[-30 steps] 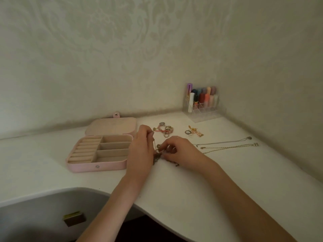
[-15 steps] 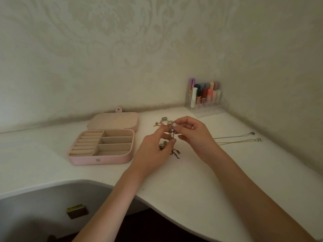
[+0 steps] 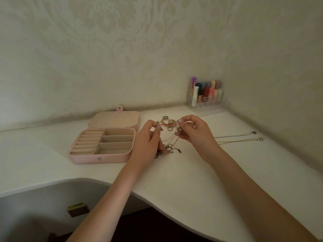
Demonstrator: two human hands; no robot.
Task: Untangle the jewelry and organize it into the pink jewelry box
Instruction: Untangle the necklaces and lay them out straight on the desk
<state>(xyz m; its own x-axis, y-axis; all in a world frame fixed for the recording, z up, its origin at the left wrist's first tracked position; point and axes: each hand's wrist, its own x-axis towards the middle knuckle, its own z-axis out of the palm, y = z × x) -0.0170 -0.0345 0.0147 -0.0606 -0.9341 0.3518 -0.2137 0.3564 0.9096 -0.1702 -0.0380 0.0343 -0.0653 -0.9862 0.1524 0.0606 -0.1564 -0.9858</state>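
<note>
The pink jewelry box lies open on the white desk, its beige compartments empty. To its right, my left hand and my right hand hold a tangled chain lifted off the desk. My right hand pinches the chain's upper end with a small pendant. My left hand pinches the lower part, near the clasps that trail on the desk. Behind the hands lies a heap of rings and a red cord. Two thin necklaces lie stretched out at the right.
A clear organizer with coloured lipstick tubes stands in the back corner by the wall. The desk's curved front edge runs below my forearms, with a drawer handle beneath at the left.
The hands have drawn apart and the right one has risen slightly, so the chain now hangs stretched between them. A second ago both hands were low on the desk over the tangle.
</note>
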